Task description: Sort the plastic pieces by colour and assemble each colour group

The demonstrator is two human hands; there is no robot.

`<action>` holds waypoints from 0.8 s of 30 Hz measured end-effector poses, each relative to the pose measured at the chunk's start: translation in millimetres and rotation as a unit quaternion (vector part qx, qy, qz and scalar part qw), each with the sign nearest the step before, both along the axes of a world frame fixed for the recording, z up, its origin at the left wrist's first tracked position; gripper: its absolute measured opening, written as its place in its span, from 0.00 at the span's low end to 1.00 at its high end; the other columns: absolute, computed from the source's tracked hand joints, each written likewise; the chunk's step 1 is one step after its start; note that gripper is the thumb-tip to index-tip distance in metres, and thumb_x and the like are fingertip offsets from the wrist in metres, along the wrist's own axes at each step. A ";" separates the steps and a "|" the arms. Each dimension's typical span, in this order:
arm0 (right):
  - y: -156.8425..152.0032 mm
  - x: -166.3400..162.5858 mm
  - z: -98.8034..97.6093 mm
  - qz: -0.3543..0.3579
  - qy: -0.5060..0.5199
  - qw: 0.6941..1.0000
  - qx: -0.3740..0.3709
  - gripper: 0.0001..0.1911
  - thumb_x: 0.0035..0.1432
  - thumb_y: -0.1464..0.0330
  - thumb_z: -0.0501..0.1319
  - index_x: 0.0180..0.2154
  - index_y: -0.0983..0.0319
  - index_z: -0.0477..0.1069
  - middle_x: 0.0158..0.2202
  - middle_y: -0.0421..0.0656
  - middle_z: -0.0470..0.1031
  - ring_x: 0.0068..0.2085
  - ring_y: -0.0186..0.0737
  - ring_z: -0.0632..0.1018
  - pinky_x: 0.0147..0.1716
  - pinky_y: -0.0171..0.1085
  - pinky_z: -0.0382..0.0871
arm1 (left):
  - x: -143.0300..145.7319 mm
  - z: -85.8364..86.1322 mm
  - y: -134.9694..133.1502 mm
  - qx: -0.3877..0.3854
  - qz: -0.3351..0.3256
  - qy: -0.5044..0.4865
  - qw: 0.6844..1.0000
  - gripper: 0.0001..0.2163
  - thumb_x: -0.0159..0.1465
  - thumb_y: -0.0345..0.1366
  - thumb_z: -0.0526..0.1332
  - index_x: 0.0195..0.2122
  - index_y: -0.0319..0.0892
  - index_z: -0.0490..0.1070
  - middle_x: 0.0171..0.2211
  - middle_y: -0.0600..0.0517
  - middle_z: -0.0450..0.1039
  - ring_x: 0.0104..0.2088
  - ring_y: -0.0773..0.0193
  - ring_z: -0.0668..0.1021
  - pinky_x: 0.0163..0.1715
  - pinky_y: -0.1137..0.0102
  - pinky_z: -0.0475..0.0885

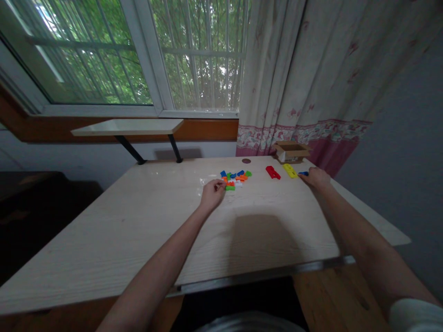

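A loose cluster of small plastic building pieces (235, 177) in blue, green, orange and white lies on the pale wood-grain table (138, 221). My left hand (212, 193) sits at the cluster's near left side, its fingertips drawn together beside a green piece (230, 187). Whether those fingers hold a small piece is hidden. Farther right, my right hand (315, 179) rests on the table with its fingers reaching toward a blue piece (303, 173). To the left of that lie a yellow piece (290, 171) and a red piece (273, 172), apart from each other.
A small open cardboard box (290, 152) stands at the table's far right corner, and a dark round disc (246, 161) lies near the far edge. Beyond are a white wall shelf (127, 127), a barred window and a patterned curtain (297, 92).
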State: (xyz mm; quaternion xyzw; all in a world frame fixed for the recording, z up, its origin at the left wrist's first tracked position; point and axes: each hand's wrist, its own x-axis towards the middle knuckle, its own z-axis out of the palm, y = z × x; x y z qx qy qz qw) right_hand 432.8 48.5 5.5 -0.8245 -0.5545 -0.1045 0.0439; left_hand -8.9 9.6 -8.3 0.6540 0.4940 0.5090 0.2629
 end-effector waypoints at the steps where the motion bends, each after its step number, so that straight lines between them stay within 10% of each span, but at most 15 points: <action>1: -2.1 1.8 0.1 0.032 -0.013 0.999 0.008 0.32 0.54 0.51 0.55 0.48 0.71 0.69 0.47 0.61 0.71 0.47 0.57 0.73 0.40 0.46 0.67 | 0.0 0.0 0.1 0.000 0.000 0.002 1.000 0.05 0.52 0.35 0.60 0.27 0.41 0.75 0.28 0.50 0.76 0.24 0.66 0.70 0.28 0.71 0.64; 8: -14.6 12.9 -3.6 0.145 -0.071 0.987 -0.026 0.19 0.59 0.63 0.50 0.49 0.64 0.68 0.48 0.54 0.72 0.48 0.52 0.71 0.43 0.44 0.64 | 0.2 -1.1 0.8 0.002 -0.007 0.012 1.000 0.06 0.53 0.34 0.59 0.28 0.41 0.75 0.29 0.49 0.76 0.24 0.67 0.70 0.28 0.71 0.65; 24: 13.7 15.0 -11.8 0.012 0.072 0.996 -0.059 0.27 0.60 0.66 0.45 0.61 0.62 0.54 0.57 0.57 0.64 0.56 0.59 0.65 0.49 0.58 0.60 | -1.5 -6.5 3.2 -0.003 0.003 0.065 0.998 0.09 0.56 0.34 0.56 0.32 0.39 0.74 0.31 0.49 0.77 0.28 0.66 0.73 0.30 0.72 0.67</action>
